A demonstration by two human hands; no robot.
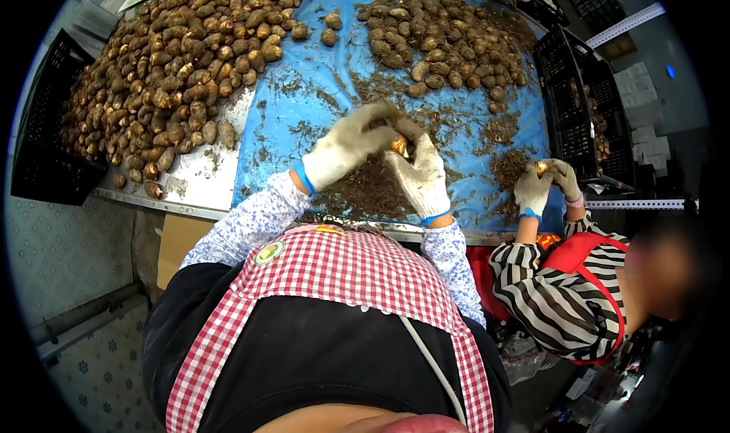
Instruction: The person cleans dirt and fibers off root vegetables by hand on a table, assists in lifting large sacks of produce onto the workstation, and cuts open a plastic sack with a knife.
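Both my hands wear soiled white knit gloves with blue cuffs and meet above the blue sheet (293,129). A small brown taro-like tuber (400,145) with a pale orange end sits between them. My left hand (346,145) reaches in from the left, its fingers bent over and round the tuber. My right hand (420,176) is closed about it from the right, fingers curled. The glove fingers hide part of the tuber. Under my hands lies a heap of dark root fibres (369,193).
A large pile of cleaner tubers (190,60) covers the left side. Rougher, hairy tubers (449,41) lie at the back right. Black crates (566,106) stand at the right edge, another (53,121) at the left. A gloved co-worker (563,281) handles a tuber close by on the right.
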